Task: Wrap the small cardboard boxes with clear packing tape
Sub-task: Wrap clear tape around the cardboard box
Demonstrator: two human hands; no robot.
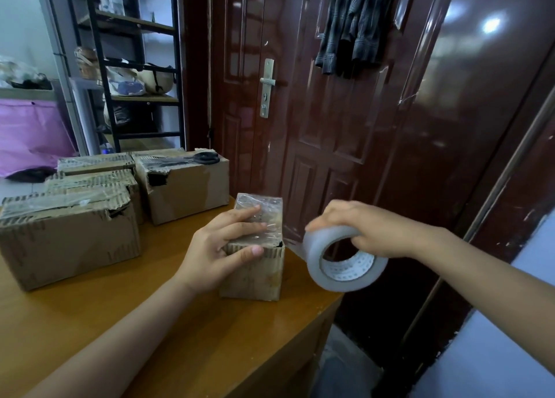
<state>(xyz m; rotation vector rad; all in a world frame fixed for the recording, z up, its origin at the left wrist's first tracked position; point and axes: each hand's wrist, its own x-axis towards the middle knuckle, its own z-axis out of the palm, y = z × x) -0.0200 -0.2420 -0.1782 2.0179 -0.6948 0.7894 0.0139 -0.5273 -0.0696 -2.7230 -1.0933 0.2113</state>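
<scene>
Head view looked down on a wooden tabletop (126,316) w/ a small box (255,265) near its right edge. Box top was covered in clear tape, shiny and wrinkled; its front face showed bare, ragged cardboard. Left hand (219,247) lay on the box — fingers spread flat across the taped top, thumb pressed on the front upper edge, grip loose, pressing rather than clasping. Right hand (369,229) held the tape roll (342,259) just right of the box, out past the tabletop edge, grip clenched over the roll's top rim w/ fingertips hooked into the core. Roll was tilted, its open core facing the camera. A short stretch of clear tape seemed to run from roll to the box's right top corner, faint, hard to be sure.

Behind and left sat four bigger boxes (69,235) close together, tops torn and taped. Black scissors (192,159) lay on the rear-right one. A dark red door (315,112) w/ a metal handle (267,86) stood beyond the tabletop — a plaid shirt (351,28) hung on it. Black shelf rack (135,67) at rear left, pink cloth (30,133) farther left.
</scene>
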